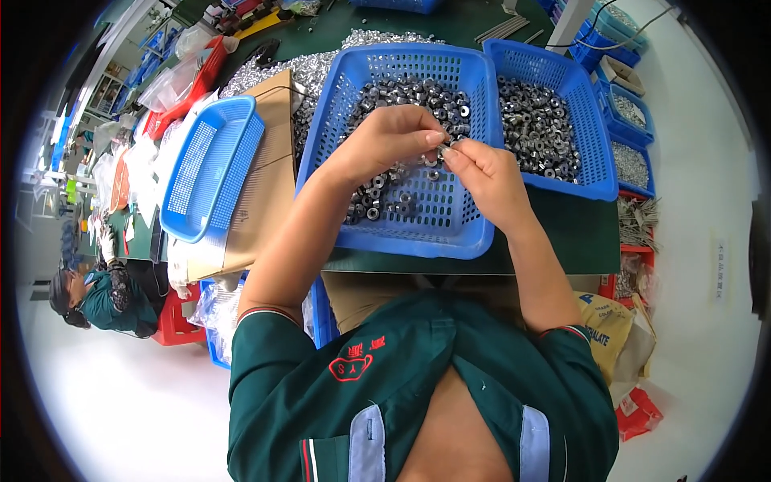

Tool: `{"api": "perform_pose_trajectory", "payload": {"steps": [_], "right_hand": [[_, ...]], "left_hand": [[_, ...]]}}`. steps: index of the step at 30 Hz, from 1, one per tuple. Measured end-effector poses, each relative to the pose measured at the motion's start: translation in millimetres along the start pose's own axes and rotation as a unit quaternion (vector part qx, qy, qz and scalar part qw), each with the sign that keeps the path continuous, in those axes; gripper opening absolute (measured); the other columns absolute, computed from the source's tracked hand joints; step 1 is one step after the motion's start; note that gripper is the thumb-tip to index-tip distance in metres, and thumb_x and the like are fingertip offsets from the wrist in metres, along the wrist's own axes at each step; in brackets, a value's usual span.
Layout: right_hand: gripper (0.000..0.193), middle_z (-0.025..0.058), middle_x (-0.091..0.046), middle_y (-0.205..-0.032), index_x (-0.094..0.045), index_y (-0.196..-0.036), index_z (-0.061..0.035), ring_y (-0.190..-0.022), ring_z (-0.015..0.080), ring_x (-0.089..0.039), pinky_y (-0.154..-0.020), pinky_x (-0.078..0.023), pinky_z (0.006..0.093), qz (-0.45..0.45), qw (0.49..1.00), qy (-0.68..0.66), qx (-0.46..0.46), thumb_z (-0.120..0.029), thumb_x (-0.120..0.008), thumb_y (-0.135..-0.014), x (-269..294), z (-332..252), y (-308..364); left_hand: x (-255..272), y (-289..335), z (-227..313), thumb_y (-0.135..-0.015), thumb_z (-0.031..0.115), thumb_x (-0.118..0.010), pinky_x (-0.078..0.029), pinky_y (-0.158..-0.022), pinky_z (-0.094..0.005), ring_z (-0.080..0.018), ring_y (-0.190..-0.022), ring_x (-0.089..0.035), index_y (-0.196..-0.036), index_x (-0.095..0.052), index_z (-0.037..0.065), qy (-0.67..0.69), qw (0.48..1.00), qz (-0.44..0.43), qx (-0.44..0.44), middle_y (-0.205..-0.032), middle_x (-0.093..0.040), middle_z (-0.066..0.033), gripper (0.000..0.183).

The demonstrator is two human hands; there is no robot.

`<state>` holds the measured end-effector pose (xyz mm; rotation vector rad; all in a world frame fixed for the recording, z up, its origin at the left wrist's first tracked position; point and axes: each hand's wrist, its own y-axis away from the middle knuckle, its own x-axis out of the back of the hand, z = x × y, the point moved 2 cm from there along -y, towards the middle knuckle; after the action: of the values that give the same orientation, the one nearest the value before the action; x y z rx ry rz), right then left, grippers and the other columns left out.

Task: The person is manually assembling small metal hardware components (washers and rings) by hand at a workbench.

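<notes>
My left hand (395, 140) and my right hand (491, 178) meet over a blue perforated basket (479, 217). Thumbs and fingers of both are pinched together on a small metal part (444, 148), mostly covered by the fingertips, so its exact kind does not show. Below them, inside the basket, lie many small shiny metal ring-shaped parts (418, 95), heaped toward the back and thinner toward the front. A second blue basket (596, 165) to the right is filled with similar ring-shaped parts (536, 124).
An empty light-blue basket (181, 215) rests on cardboard (269, 173) at left. Loose silvery parts (317, 68) are piled behind it on the green table (574, 237). Stacked blue bins (638, 132) stand at far right. A seated co-worker (108, 297) is at far left.
</notes>
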<state>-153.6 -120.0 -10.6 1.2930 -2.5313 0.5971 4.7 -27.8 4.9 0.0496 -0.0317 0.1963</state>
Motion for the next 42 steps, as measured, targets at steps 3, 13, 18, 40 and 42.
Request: {"api": "perform_pose_trajectory", "payload": {"steps": [3, 13, 18, 40, 42], "right_hand": [[0.027, 0.0121, -0.062, -0.064, -0.062, -0.081, -0.0010, -0.055, 0.0206, -0.059, -0.052, -0.043, 0.0312, -0.010, 0.999, -0.037, -0.024, -0.025, -0.057, -0.092, -1, -1, -1], [0.025, -0.0011, -0.045, -0.056, -0.057, -0.079, -0.0014, -0.053, 0.0051, -0.040, -0.050, -0.033, 0.0233, 0.066, 0.996, -0.045, 0.033, -0.020, -0.055, -0.094, -8, -1, 6], [0.023, 0.0134, -0.059, -0.063, -0.060, -0.083, -0.0015, -0.054, 0.0233, -0.058, -0.051, -0.043, 0.0321, 0.057, 0.998, 0.001, 0.029, -0.023, -0.058, -0.092, -4, 0, 5], [0.017, 0.0147, -0.060, -0.068, -0.060, -0.090, -0.0032, -0.058, 0.0304, -0.058, -0.053, -0.043, 0.0361, 0.076, 0.996, 0.018, 0.038, -0.019, -0.057, -0.091, -10, 1, 7], [0.016, 0.0146, -0.059, -0.066, -0.059, -0.086, -0.0031, -0.057, 0.0331, -0.058, -0.051, -0.043, 0.0387, 0.060, 0.995, 0.055, 0.049, -0.018, -0.058, -0.090, -11, 1, 6]], "left_hand": [[4, -2, -3, -0.090, 0.019, -0.062, -0.037, -0.056, -0.0186, -0.0057, -0.064, -0.049, -0.099, -0.062, 0.002, 0.009, 0.998, -0.021, -0.050, -0.083, -0.062, -0.0033, 0.019], [2, -22, -62, -0.081, 0.027, -0.064, -0.051, -0.069, -0.0386, -0.0269, -0.078, -0.065, -0.099, -0.063, 0.007, -0.396, 0.918, -0.002, 0.007, -0.083, -0.067, -0.0122, 0.027], [-21, -22, -58, -0.082, 0.028, -0.061, -0.051, -0.072, -0.0434, -0.0326, -0.085, -0.065, -0.106, -0.061, 0.014, -0.602, 0.789, -0.089, 0.084, -0.086, -0.067, -0.0144, 0.028], [-1, -1, -3, -0.089, 0.013, -0.058, -0.031, -0.050, -0.0195, -0.0078, -0.062, -0.045, -0.103, -0.059, 0.002, 0.164, 0.984, -0.038, 0.052, -0.075, -0.053, -0.0017, 0.017], [1, -2, -6, -0.090, 0.014, -0.060, -0.030, -0.050, -0.0191, -0.0071, -0.061, -0.045, -0.102, -0.060, 0.002, 0.139, 0.988, -0.037, 0.050, -0.073, -0.053, -0.0011, 0.017]]}}
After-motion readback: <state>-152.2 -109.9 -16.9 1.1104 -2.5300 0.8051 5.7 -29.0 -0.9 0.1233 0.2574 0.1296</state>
